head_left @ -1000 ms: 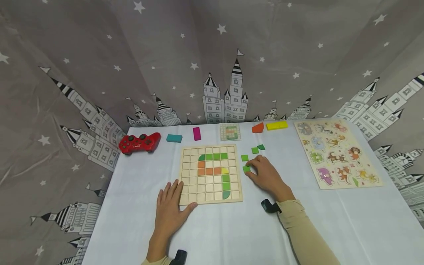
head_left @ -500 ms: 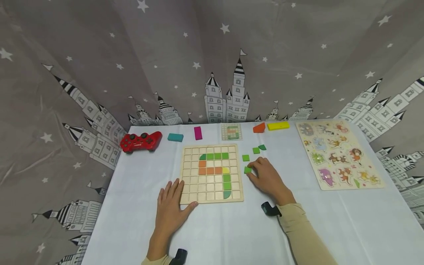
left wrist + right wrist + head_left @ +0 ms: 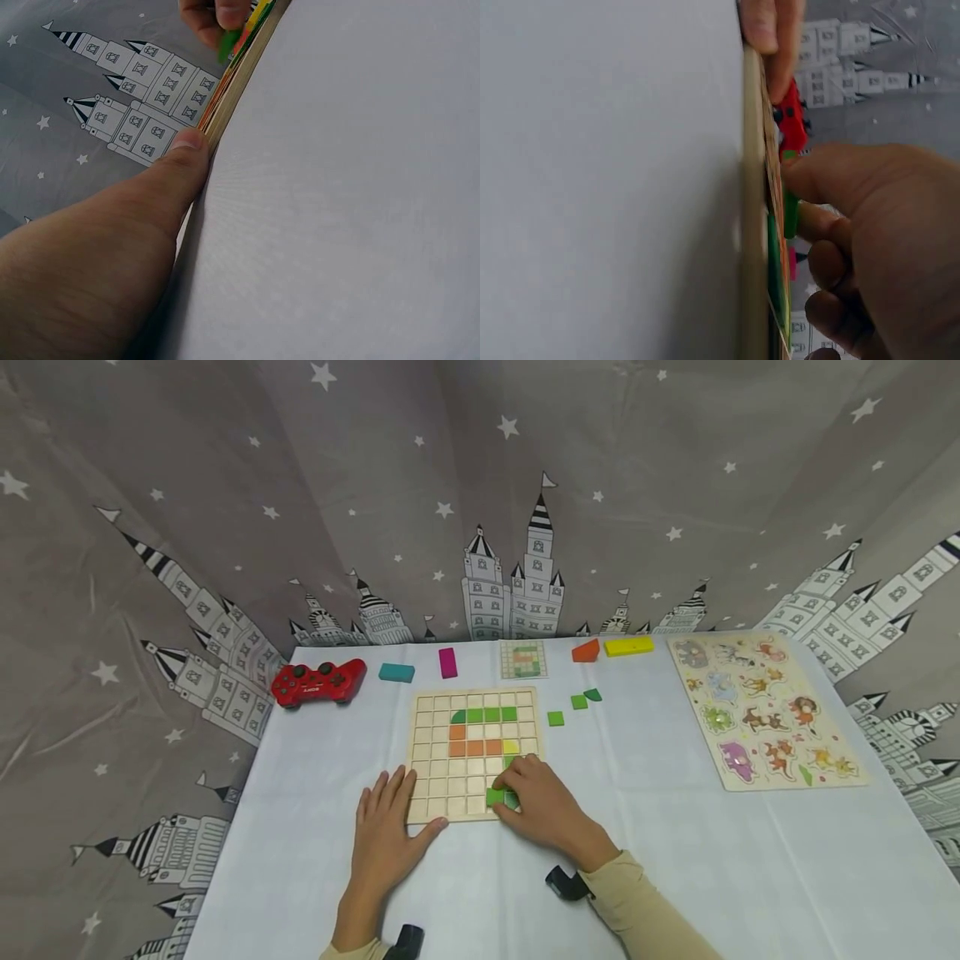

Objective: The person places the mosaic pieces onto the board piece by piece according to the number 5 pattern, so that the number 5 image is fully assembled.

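A light wooden grid board (image 3: 447, 789) lies on the white table, with green, orange and yellow tiles set in some of its squares. My right hand (image 3: 551, 806) pinches a green square tile (image 3: 494, 797) between thumb and fingers over the board's lower right part. In the right wrist view that green tile (image 3: 790, 199) stands on a slant just above the board. My right fingers partly hide the green tiles down the board's right side. My left hand (image 3: 386, 835) lies spread at the board's lower left corner, fingers straight, with the thumb (image 3: 187, 142) against the near edge.
Green tiles (image 3: 556, 718) lie loose right of the board. Behind it stand a pattern card (image 3: 523, 658), a magenta block (image 3: 447, 662), a teal block (image 3: 396, 672), an orange block (image 3: 586, 650) and a yellow block (image 3: 628, 646). A red game controller (image 3: 318, 682) sits left, an animal puzzle (image 3: 765, 710) right.
My right hand has picked up the nearest loose green tile and carried it left and toward me, over the board's lower right. My left hand has stayed in place.
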### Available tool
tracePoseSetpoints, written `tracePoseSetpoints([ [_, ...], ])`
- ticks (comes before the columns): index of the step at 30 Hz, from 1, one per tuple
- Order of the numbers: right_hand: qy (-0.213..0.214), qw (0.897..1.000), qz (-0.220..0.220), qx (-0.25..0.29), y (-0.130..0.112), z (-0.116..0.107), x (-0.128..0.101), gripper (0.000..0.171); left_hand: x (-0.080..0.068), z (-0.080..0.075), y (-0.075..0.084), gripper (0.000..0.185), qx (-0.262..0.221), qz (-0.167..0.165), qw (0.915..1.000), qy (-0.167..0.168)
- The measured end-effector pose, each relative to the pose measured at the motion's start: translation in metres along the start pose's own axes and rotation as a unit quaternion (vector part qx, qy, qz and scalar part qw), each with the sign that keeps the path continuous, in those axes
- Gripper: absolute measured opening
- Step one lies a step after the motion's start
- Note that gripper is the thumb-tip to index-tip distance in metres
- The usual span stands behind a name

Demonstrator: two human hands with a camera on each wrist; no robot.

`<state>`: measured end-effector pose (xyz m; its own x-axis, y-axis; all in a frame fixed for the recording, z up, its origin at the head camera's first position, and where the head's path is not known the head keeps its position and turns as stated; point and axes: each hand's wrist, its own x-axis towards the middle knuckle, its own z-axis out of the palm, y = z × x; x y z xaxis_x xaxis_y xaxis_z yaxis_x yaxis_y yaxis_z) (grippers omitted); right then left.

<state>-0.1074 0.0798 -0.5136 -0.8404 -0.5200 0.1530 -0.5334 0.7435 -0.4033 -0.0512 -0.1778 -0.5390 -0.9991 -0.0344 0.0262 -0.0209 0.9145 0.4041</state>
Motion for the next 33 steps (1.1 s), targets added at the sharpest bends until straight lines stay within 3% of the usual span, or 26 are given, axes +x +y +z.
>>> tracePoseSetpoints([
  [7,-0.002,1.0,0.0,-0.024,-0.008,0.006,-0.001,0.017,-0.001,-0.001,0.0,0.098,0.006,-0.003,1.0,-0.001],
  [16,-0.028,1.0,0.011,-0.004,-0.009,0.002,-0.001,0.011,-0.001,0.001,-0.001,0.099,0.0,-0.005,1.0,0.0],
  [33,-0.029,0.999,0.027,-0.029,-0.009,-0.008,-0.003,0.016,0.0,0.003,-0.001,0.099,0.008,-0.004,1.0,-0.002],
])
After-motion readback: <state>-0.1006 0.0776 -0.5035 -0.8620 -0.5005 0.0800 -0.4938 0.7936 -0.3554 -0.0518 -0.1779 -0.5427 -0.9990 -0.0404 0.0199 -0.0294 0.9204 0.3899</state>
